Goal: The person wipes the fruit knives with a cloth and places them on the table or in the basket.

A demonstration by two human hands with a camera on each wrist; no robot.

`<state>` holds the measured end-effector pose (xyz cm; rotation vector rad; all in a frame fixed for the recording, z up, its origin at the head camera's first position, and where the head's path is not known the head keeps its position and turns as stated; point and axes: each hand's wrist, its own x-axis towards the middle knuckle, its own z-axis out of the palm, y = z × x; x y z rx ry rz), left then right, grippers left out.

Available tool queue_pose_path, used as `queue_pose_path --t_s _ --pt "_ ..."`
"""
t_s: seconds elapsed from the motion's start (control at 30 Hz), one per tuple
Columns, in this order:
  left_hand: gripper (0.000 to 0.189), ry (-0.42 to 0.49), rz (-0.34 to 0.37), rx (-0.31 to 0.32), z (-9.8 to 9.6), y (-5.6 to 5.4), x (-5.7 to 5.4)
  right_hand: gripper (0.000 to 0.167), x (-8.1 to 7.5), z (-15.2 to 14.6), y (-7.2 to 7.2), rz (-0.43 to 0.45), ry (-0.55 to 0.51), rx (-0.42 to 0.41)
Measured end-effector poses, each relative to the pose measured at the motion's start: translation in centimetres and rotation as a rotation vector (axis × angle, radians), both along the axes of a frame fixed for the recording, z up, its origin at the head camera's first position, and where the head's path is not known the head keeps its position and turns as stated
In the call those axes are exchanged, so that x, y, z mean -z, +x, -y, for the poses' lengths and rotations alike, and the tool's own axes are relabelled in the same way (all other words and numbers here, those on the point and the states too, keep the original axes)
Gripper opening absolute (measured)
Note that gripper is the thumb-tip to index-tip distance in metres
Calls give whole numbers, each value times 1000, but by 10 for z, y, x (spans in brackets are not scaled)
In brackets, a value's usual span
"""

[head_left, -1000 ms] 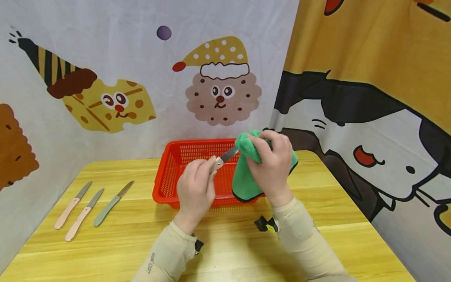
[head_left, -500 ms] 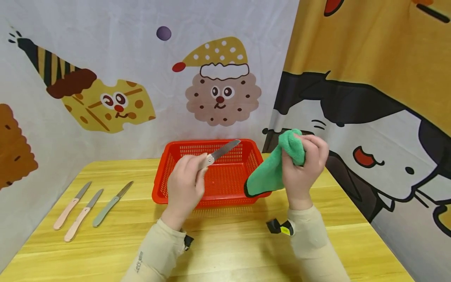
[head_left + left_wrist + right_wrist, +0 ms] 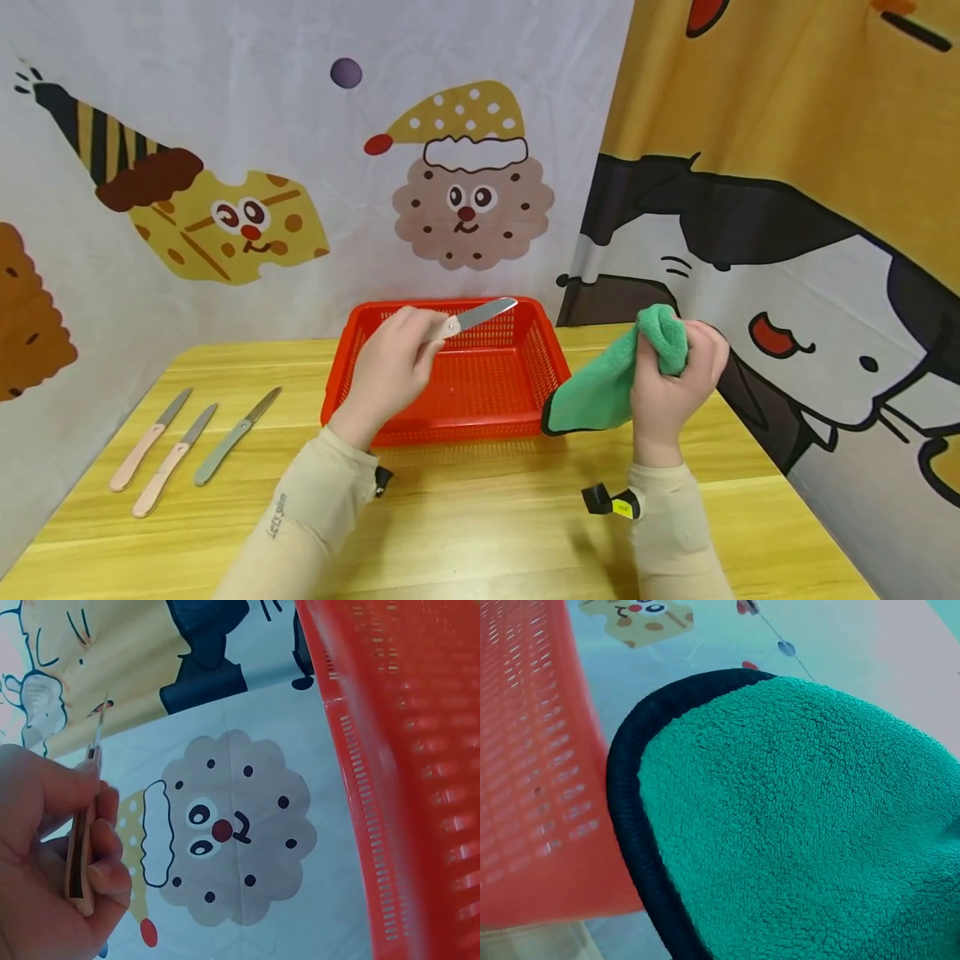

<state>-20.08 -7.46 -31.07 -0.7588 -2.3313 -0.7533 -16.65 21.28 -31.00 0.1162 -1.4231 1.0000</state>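
My left hand [image 3: 388, 367] grips a folding knife by its pale pink handle [image 3: 447, 327]. Its blade [image 3: 487, 312] is out and points right, above the red basket. In the left wrist view the knife handle [image 3: 81, 855] lies across the curled fingers, with a dark slot along its edge. To the right, my right hand [image 3: 675, 387] clutches a bunched green cloth [image 3: 600, 392] with black edging. One corner of the cloth hangs down to the left, by the basket's right side. Cloth [image 3: 795, 817] fills most of the right wrist view and hides the hand there.
The red plastic basket [image 3: 480, 431] stands at the back middle of the wooden table [image 3: 480, 517]. On the left lie two pink-handled knives [image 3: 141, 454] and a green-handled knife [image 3: 225, 450], all with blades out. A printed curtain [image 3: 262, 83] hangs behind.
The cloth has come away from the blade. My right hand has moved right with the cloth, and my left hand has drawn slightly left and up, still holding the knife.
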Motion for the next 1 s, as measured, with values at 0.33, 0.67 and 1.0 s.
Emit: queue_pose_path --t_s 0.33,0.67,1.0 --pt "18 -112 198 67 2 -44 -25 18 13 -8 -7 57 18 -12" --pt "19 -176 217 75 14 -93 -14 20 44 -34 -32 121 25 -8" --pt "17 -344 209 70 17 -123 7 17 30 -16 -22 121 47 -17"
